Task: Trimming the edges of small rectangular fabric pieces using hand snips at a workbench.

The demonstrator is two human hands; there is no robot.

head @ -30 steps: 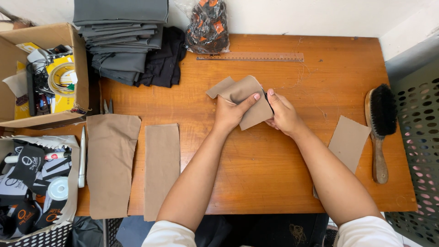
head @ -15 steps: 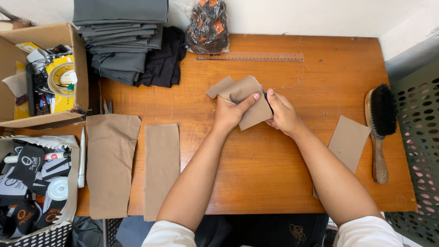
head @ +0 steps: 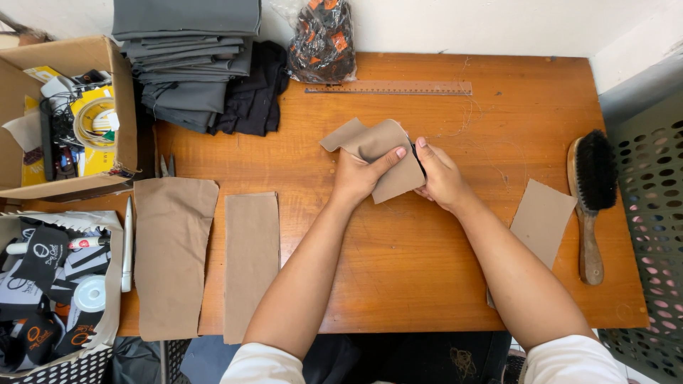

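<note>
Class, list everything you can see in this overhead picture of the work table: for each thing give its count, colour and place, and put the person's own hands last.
Wooden table: one, orange-brown, centre.
Tan fabric piece: one, held above the table middle.
Tan fabric strips: two, flat at the left front edge.
Tan fabric panel: one, flat, right, beside the brush.
Brush: one, black bristles, wooden handle, right edge.
Ruler: one, brown, far side.
Grey folded cloth stack: one, far left corner.
Black cloth: one pile, next to the grey stack.
Plastic bag: one, clear with black-orange contents, far edge.
Cardboard box: one, brown, left, holding oddments.
Perforated basket: one, grey, right.
Left hand: gripping the fabric piece.
Right hand: gripping its right edge.
</note>
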